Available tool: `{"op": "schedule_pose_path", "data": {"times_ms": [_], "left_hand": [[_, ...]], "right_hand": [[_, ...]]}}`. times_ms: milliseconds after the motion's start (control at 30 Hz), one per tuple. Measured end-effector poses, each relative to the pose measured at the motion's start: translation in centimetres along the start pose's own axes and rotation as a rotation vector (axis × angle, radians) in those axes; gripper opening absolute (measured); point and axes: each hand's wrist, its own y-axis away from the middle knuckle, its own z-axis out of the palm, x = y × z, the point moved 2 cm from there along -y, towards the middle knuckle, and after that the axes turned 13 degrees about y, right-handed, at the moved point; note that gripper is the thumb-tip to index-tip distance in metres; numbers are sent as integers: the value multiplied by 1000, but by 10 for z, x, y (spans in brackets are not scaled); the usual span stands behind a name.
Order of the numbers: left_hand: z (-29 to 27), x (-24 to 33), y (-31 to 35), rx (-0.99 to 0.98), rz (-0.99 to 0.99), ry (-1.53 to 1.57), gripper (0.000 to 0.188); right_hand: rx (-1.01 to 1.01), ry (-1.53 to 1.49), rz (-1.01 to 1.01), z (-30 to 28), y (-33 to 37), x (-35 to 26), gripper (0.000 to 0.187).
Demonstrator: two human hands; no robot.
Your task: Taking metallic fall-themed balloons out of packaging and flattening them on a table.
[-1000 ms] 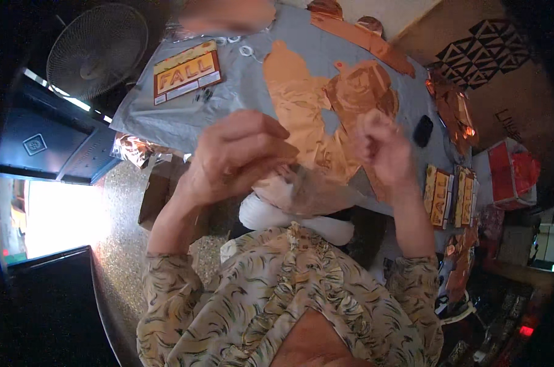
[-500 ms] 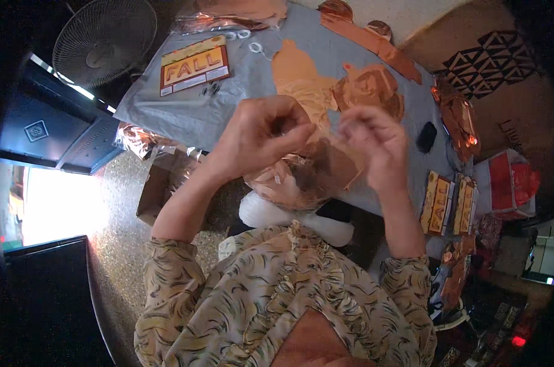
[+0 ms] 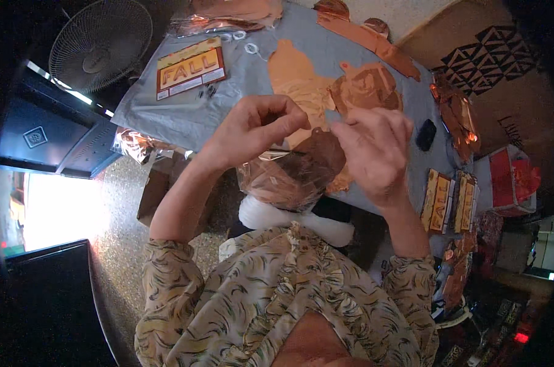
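My left hand (image 3: 255, 129) is raised over the near table edge, its thumb and forefinger closed in a pinch. Facing it, my right hand (image 3: 378, 150) has its fingers curled and pressed together at the tips. Whatever either pinch holds is too small or thin to make out. Below and between them, a clear plastic bag (image 3: 271, 186) with copper-coloured foil lies at my lap. A darker brown foil piece (image 3: 326, 150) sticks up at its far side. Just beyond my hands, a flat light-orange foil balloon (image 3: 292, 67) and a crumpled copper one (image 3: 365, 88) rest on the table.
The grey-covered table (image 3: 240, 73) bears a printed yellow-and-brown package (image 3: 191, 67), white ribbon rings (image 3: 251, 48) and a small black object (image 3: 425, 135). Two similar packages (image 3: 438, 202) lie at right. A cardboard box (image 3: 491, 67) stands far right, a fan (image 3: 99, 46) far left.
My right hand has turned, its back now facing up and its fingers curled in. The plastic bag and brown foil have shifted slightly below. My left hand stays nearly in place.
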Motion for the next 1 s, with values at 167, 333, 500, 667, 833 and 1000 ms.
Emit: {"op": "schedule_pose_path", "data": {"times_ms": [167,333,500,667,833,1000], "left_hand": [[-4,12,-19,-68,-100,-125,30],[-8,11,-31,-315,-103,-71,17],[-4,16,-34,-330,-154,-82,15],[-6,13,-33,-284,-105,-218,19],[-11,6,-24,-91,133,-389,24],[4,11,-16,-140,446,-675,20]], "right_hand": [[71,42,-99,10,4,0,34],[99,26,-143,13,3,0,34],[66,19,-192,7,3,-3,35],[5,-36,-172,3,-1,-14,27],[-192,-173,-230,-11,4,-33,20],[-280,96,-134,-18,-4,-45,20]]}}
